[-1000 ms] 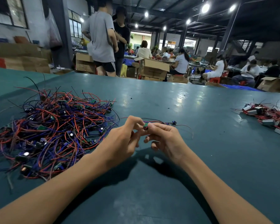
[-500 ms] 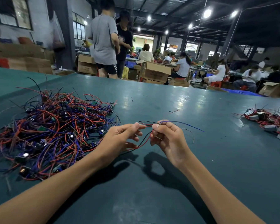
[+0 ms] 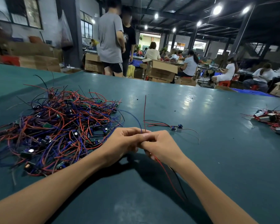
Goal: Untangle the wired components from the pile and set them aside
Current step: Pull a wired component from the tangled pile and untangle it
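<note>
Held wires: a red wire (image 3: 145,110) stands upright out of the point where both hands meet at near centre. A blue wire (image 3: 133,115) arcs from the same point left toward the pile. Red and black tails (image 3: 166,175) trail near-side under the right wrist.
Left hand (image 3: 124,139): fingers curled, thumb and forefinger pinched together on the wires.
Right hand (image 3: 158,144): fingers curled and clamped on the same bundle, touching the left hand.
Change: 0.5 s ago the wires ran level between the hands, with the blue strand pointing right. Now the red end points up and the tails hang near-side.
Meaning: judged as 1 unit being drawn straight, not yet set aside. Its body is hidden inside the hands.
Pile (image 3: 60,126): large tangle of red, blue and black leads with small boards, left of the hands; most of the task remains.
Obstruction: the blue wire's far end lies beside the pile's right edge. Whether it is snagged cannot be told.
Loose unit (image 3: 174,127): 1 wired piece on the table (image 3: 217,159), just beyond the hands.
Far-right group (image 3: 271,118): a smaller cluster of wired parts, well apart.
Surroundings: 2 people stand beyond the far edge; others sit among cardboard boxes.
</note>
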A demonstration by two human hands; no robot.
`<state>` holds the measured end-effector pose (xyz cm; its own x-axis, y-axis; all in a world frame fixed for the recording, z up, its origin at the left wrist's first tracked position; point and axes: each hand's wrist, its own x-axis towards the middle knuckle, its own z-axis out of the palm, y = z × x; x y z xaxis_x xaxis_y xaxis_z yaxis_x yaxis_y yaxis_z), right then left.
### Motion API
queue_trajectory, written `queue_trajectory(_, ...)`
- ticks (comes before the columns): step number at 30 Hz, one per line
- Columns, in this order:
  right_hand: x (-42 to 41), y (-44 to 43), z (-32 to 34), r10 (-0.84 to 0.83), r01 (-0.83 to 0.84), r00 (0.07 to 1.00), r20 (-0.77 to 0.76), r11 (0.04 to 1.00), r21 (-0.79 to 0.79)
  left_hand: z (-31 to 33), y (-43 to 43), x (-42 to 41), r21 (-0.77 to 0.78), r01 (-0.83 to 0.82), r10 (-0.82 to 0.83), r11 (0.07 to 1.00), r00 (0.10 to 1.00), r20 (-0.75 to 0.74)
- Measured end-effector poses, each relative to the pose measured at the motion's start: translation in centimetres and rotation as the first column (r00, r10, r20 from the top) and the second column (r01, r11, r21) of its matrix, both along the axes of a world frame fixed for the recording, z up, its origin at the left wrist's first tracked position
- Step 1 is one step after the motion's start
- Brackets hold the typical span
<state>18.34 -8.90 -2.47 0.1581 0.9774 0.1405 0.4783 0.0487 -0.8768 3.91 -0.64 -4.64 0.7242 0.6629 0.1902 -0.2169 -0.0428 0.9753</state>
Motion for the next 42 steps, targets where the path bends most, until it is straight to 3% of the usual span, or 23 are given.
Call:
queue_trajectory(2, 0.1, -0.3, -0.2, 0.035, -0.035, 0.999, -0.02, 0.999, 0.005, -0.2, 0.2, 0.1, -0.014, -0.026, 0.026, 1.0, 1.0, 0.002)
queue_trajectory(7, 0.6, -0.3, -0.4, 0.005, -0.051, 0.922, -0.387, 0.993, -0.109, -0.2, 0.5, 0.2, -0.067, -0.115, 0.118, 0.991, 0.992, 0.044)
queue_trajectory(9, 0.9, -0.2, -0.5, -0.009, -0.065, 0.888, -0.459, 0.987, -0.146, -0.4, 0.7, 0.4, -0.09, -0.139, 0.144, 0.986, 0.988, 0.049)
queue_trajectory(22, 1.8, 0.2, -1.2, 0.085, -0.139, 0.879, -0.469, 0.987, -0.081, 0.1, 0.5, 0.5, -0.137, -0.13, 0.133, 0.982, 0.991, 0.013)
queue_trajectory(27, 1.6, 0.8, -1.3, 0.08, -0.102, 0.924, -0.375, 0.994, -0.04, 0.0, 0.9, 0.4, -0.181, -0.105, 0.119, 0.978, 0.991, 0.067)
queue_trajectory(32, 1.2, 1.6, -1.2, 0.096, -0.092, 0.908, -0.408, 0.995, 0.03, -0.2, 1.6, 0.6, -0.208, -0.096, 0.115, 0.973, 0.99, 0.081)
queue_trajectory(42, 1.5, 1.8, -0.3, 0.15, -0.196, 0.923, -0.355, 0.976, -0.097, -0.5, 2.7, 0.9, -0.315, -0.221, 0.256, 0.923, 0.964, 0.075)
